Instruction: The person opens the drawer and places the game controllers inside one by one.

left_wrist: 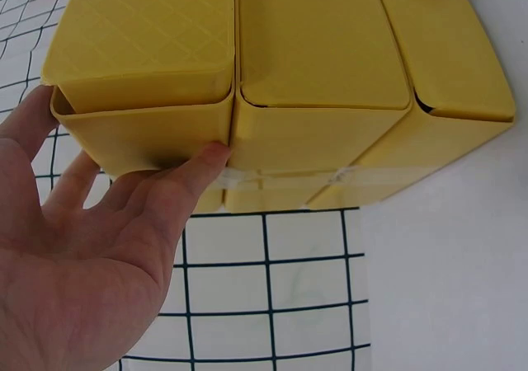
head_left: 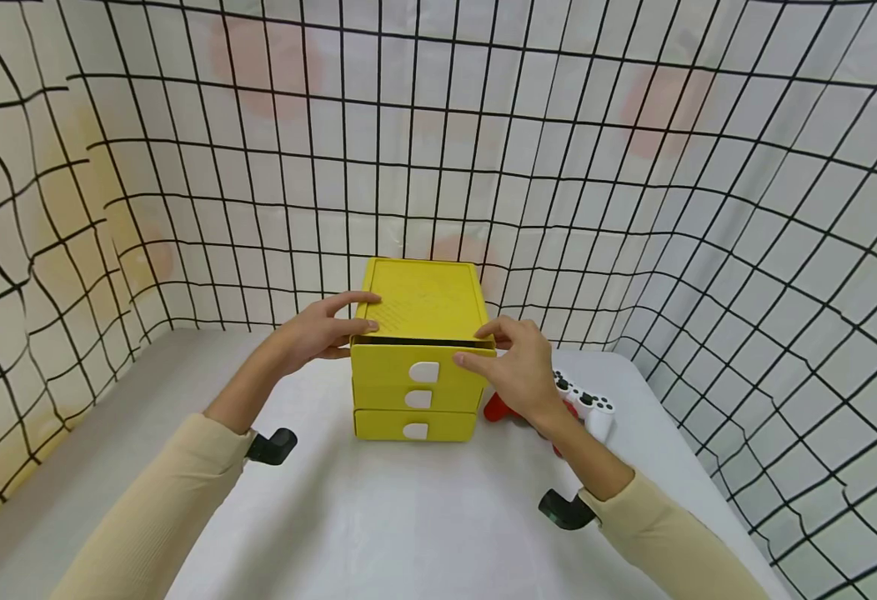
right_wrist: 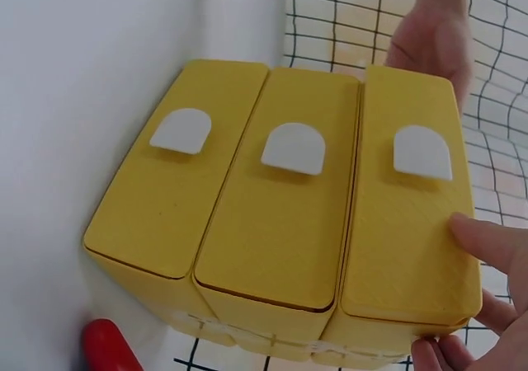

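1. Drawer unit: yellow plastic, three stacked drawers, sits mid-counter against the back of the grid-cloth enclosure
2. Left hand: fingers straight, spread wide, flat against the unit's left side with the thumb up on the top edge; bracing, not gripping. The left wrist view shows fingertips pressed on the side wall
3. Right hand: at the top drawer, index fingertip lying across its front face near the right edge, thumb at the right top corner. Loose pinch on the drawer's right end, by my read; hold looks light
4. Step, my judgement: top drawer sits slightly proud of the shell, dark gap above it, so it's being worked in or out while the left hand steadies the body
5. Next move needs a straight push or pull along the drawer's axis, with the left hand staying planted so the light shell doesn't slide
6. Materials: matte moulded plastic, fine diamond crosshatch on lid and fronts, rounded corners; white half-round tab on each drawer front
7. Beside the unit, right: red-and-white game controller, glossy, untouched
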The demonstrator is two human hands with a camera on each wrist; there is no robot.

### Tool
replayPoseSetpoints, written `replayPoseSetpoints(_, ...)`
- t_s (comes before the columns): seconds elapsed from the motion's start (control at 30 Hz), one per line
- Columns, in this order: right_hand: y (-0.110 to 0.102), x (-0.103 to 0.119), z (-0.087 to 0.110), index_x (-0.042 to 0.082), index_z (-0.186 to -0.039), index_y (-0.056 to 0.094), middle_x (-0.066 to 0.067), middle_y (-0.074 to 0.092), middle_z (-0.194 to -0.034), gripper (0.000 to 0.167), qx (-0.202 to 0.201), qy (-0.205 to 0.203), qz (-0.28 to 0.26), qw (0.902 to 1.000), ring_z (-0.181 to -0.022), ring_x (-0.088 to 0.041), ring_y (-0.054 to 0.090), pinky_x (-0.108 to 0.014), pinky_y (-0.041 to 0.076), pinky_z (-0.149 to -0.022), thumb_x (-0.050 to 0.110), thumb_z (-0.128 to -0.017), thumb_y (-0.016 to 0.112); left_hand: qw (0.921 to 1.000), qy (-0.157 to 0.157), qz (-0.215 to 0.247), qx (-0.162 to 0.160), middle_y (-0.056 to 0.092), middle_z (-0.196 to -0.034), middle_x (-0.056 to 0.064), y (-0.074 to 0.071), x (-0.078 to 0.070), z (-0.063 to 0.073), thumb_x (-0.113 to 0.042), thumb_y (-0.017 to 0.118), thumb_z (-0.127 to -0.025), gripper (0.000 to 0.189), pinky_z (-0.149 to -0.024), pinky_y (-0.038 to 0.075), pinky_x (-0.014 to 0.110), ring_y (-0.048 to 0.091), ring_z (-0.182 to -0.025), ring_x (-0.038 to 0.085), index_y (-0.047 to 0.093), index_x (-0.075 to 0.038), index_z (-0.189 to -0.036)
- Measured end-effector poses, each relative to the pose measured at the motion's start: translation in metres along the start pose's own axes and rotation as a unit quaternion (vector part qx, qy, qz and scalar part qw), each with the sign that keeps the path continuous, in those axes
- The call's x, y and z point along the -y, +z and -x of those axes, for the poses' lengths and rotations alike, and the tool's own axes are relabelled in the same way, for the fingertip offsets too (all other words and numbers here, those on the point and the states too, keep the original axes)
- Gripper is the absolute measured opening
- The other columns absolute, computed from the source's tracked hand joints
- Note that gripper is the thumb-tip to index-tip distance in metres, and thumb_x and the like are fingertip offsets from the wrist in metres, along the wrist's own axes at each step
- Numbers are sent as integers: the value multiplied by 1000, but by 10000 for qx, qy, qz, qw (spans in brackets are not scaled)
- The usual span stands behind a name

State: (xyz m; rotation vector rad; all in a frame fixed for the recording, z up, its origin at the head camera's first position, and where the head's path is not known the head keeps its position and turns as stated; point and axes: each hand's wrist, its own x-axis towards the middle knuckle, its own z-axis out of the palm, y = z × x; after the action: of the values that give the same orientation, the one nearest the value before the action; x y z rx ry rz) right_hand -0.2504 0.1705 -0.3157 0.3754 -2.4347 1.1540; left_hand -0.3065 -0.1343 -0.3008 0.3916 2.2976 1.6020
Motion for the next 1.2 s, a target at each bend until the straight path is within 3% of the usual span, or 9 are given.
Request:
replayPoseSetpoints(0.4, -7, -1, -1, 11, -111, 70, -10, 60, -115, 36, 379, 523, -136, 9978, -116, -32, 63, -47, 57, -97, 26, -82, 86, 10000, 23, -35, 21, 57, -144, 12, 0, 1, 0, -40, 70, -96, 64, -112, 46, 50, 59, -132, 29, 41, -32, -153)
replayPoseSetpoints(0.7, 4, -10, -6, 9, -96, 69, -9, 63, -101, 26, -193, 52, -313, 9993, -101, -24, 57, -40, 53, -90, 19, -81, 87, 9999, 44, -4, 92, 63, -138, 11, -2, 0, 0, -43, 70, -95, 67, -111, 46, 50, 62, -128, 27, 40, -31, -154)
replayPoseSetpoints(1.2, 12, -15, -8, 6, -90, 67, -10, 62, -92, 28, -617, -260, -308, 9973, -93, -25, 56, -41, 50, -85, 18, -78, 89, 10000, -34, -34, 51, 59, -142, 10, -2, 0, -1, -42, 70, -96, 65, -112, 45, 50, 60, -131, 28, 41, -33, -153)
